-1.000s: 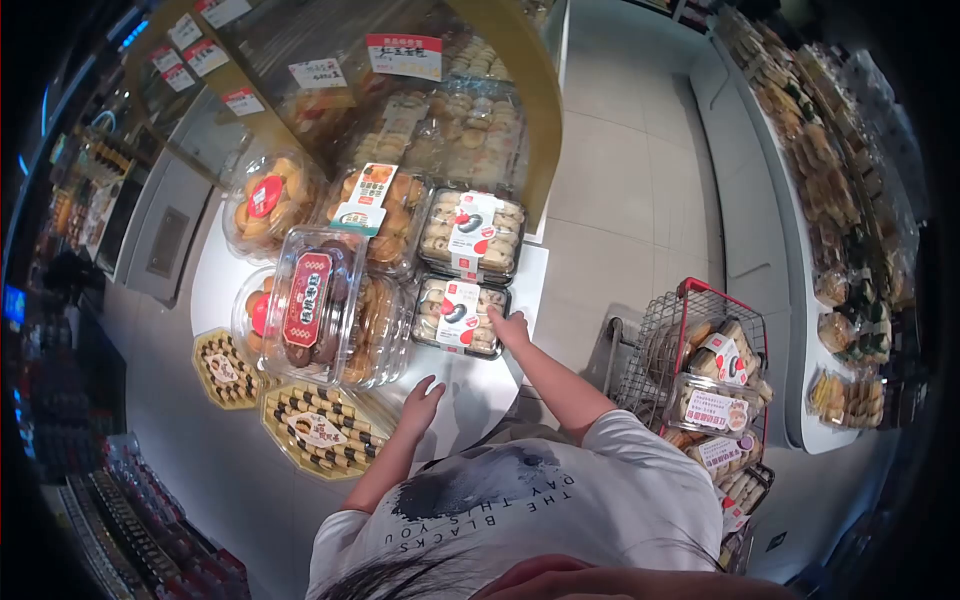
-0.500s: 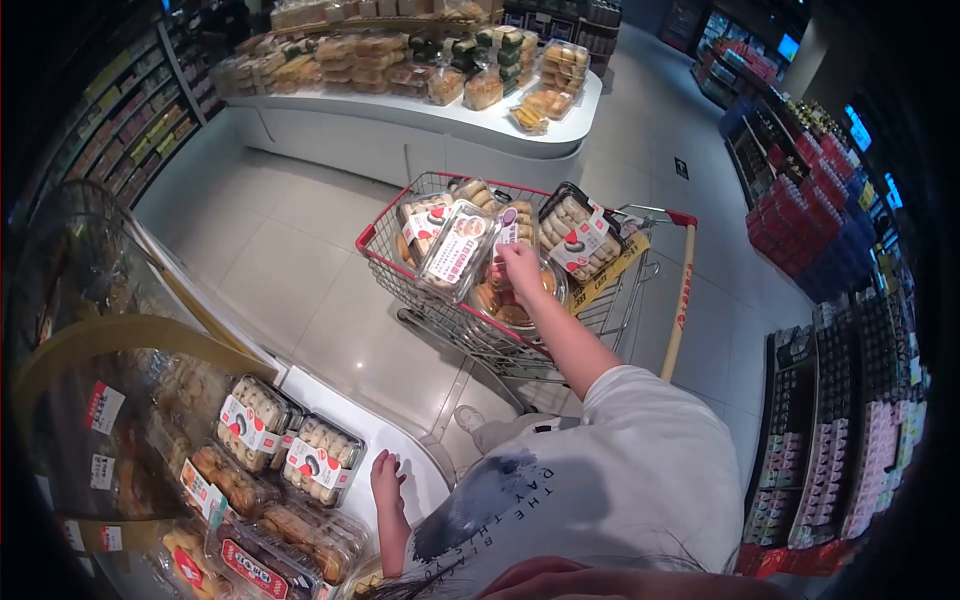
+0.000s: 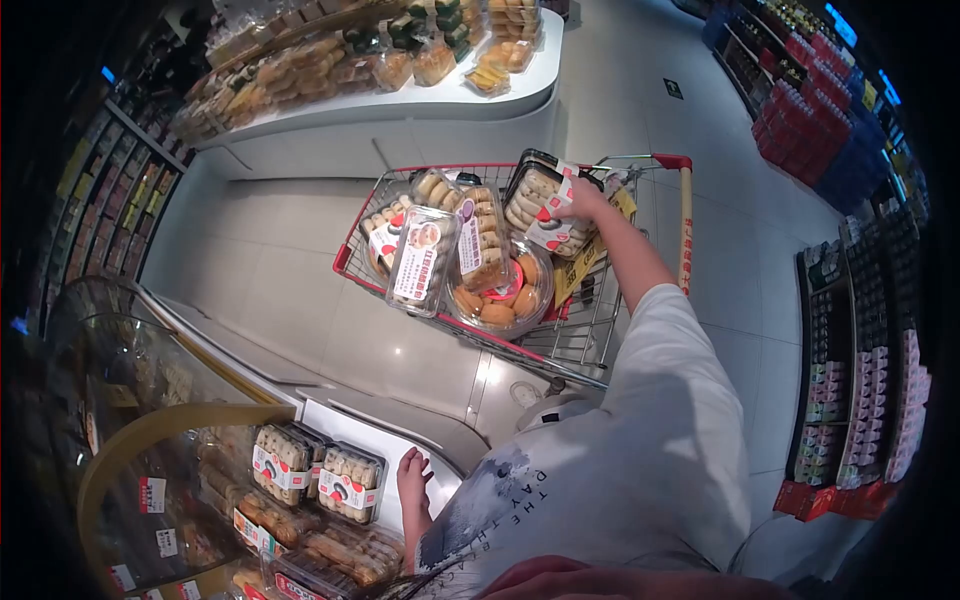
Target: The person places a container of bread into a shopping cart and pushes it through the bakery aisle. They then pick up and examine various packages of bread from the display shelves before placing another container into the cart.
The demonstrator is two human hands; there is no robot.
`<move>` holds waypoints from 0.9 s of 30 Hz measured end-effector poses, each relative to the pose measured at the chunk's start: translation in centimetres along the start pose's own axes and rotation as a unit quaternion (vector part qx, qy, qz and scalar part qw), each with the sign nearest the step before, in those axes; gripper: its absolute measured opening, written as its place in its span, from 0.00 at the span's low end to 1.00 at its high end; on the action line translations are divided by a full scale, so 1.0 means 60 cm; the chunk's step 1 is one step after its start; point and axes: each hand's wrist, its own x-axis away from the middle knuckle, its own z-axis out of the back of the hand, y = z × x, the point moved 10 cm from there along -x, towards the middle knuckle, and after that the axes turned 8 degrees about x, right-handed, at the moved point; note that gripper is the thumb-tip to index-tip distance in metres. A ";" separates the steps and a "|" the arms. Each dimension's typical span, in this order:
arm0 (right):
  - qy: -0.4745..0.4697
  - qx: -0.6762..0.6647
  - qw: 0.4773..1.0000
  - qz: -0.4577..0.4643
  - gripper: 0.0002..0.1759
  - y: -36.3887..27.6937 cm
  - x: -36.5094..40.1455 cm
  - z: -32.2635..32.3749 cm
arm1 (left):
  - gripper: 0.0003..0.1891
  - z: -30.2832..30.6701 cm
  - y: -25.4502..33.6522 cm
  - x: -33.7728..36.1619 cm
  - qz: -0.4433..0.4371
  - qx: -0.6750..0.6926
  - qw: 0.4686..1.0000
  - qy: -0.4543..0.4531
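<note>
My right hand point(image 3: 583, 200) is on the black-based pastry box point(image 3: 540, 205) at the right of the shopping cart point(image 3: 480, 332), its fingers bent over the box's edge and label. Left of that box lie a clear pack with a purple label point(image 3: 482, 235), a white-labelled clear box point(image 3: 422, 262) and a round tub of orange-brown pastries point(image 3: 505, 298). My left hand point(image 3: 414, 480) hangs beside the white display counter, fingers apart and slightly curled, holding nothing. Next to it, two boxes of pale pastries point(image 3: 350, 482) rest on the display.
A white curved counter point(image 3: 400, 120) with bagged bread stands behind the cart. Curved clear covers point(image 3: 150, 370) rise over the display at the left. Shelves of small packages point(image 3: 850, 400) stand at the right, red stacked goods point(image 3: 800, 130) farther back.
My right hand has moved right, from the middle packs to the black-based box. That box now sits more upright. The view has shifted, and my left hand remains beside the display.
</note>
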 end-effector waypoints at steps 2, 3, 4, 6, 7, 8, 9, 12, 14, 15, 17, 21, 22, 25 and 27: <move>-0.008 0.073 0.997 -0.004 0.53 -0.031 0.022 0.021 | 0.22 -0.010 -0.004 0.005 0.022 -0.003 1.000 0.005; -0.013 0.083 0.996 -0.007 0.54 -0.039 0.025 0.031 | 0.22 -0.019 0.000 0.004 0.019 -0.003 1.000 -0.001; -0.020 0.095 0.995 -0.010 0.54 -0.047 0.031 0.040 | 0.22 -0.028 0.004 0.002 0.017 -0.001 1.000 -0.008; -0.036 0.104 0.993 -0.032 0.52 -0.057 0.038 0.055 | 0.22 -0.046 0.011 -0.010 0.014 -0.004 1.000 -0.019; -0.021 0.109 0.993 -0.048 0.51 -0.062 0.043 0.073 | 0.21 -0.061 0.021 -0.014 0.017 -0.019 0.999 -0.027; -0.007 0.114 0.992 -0.061 0.51 -0.071 0.053 0.092 | 0.21 -0.072 0.034 -0.021 0.006 -0.025 0.999 -0.033; 0.007 0.120 0.990 -0.067 0.50 -0.084 0.065 0.112 | 0.21 -0.081 0.043 -0.026 -0.005 -0.027 0.999 -0.035; 0.067 0.125 0.988 -0.055 0.44 -0.121 0.104 0.196 | 0.23 -0.096 0.072 -0.035 -0.057 -0.039 0.997 -0.044; 0.159 0.102 0.982 -0.026 0.43 -0.141 0.133 0.263 | 0.23 -0.093 0.076 -0.031 -0.061 -0.042 0.996 -0.051; 0.166 0.068 0.984 0.001 0.44 -0.158 0.148 0.296 | 0.23 -0.088 0.067 -0.031 -0.059 -0.043 0.996 -0.053; 0.189 -0.045 0.979 0.064 0.45 -0.173 0.159 0.333 | 0.23 -0.074 0.060 -0.018 -0.064 -0.025 0.996 -0.054; 0.070 -0.349 0.918 0.176 0.45 -0.309 0.217 0.337 | 0.28 -0.050 0.059 0.021 -0.087 0.022 0.994 -0.068; 0.016 -0.404 0.890 0.211 0.44 -0.374 0.250 0.333 | 0.30 -0.050 0.065 0.033 -0.101 0.024 0.990 -0.100; -0.143 -0.481 0.793 0.345 0.44 -0.543 0.326 0.276 | 0.35 -0.045 0.118 0.103 -0.192 0.109 0.962 -0.160; -0.304 -0.487 0.735 0.362 0.42 -0.650 0.386 0.197 | 0.39 -0.027 0.155 0.151 -0.272 0.169 0.928 -0.189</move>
